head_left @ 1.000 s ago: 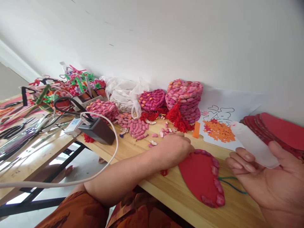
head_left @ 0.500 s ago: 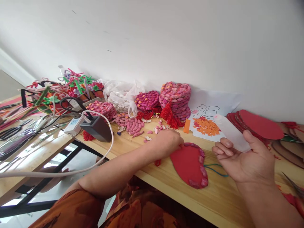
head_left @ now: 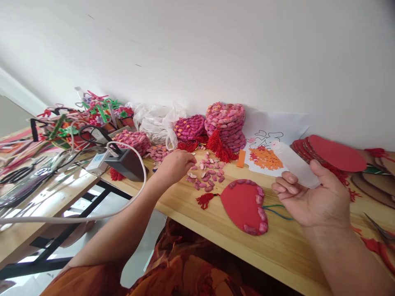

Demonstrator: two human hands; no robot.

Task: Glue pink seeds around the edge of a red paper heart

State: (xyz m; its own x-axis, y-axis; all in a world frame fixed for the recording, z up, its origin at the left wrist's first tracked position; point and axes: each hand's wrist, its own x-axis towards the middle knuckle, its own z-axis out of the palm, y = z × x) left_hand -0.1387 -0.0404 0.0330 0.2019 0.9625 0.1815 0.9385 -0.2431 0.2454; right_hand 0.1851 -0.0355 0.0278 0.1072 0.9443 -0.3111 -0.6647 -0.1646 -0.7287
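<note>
A flat red heart (head_left: 239, 207) lies on the wooden table, pink and purple dyed peanut shells (head_left: 261, 201) lining its upper and right edges. A red tassel (head_left: 205, 200) hangs off its left tip, and a teal cord loop (head_left: 279, 210) comes out on the right. My left hand (head_left: 175, 167) is over the left side of a scatter of loose pink shells (head_left: 212, 172), fingers loosely bent and slightly apart, with nothing visible in them. To the right of the heart, my right hand (head_left: 317, 197) grips a whitish translucent glue bottle (head_left: 298, 166), nozzle end pointing up and left.
Orange paper stars (head_left: 265, 158) lie on white paper behind the heart. Stacked shell-covered pieces (head_left: 226, 125) and a plastic bag (head_left: 157, 123) line the wall. A black adapter (head_left: 126, 164) with a white cable stands left. Red boards (head_left: 336, 154) and scissors (head_left: 381, 230) are at right.
My left hand has moved left from the heart's upper left edge to the loose shells, uncovering the tassel. My right hand still holds the bottle. The view has shifted slightly.
</note>
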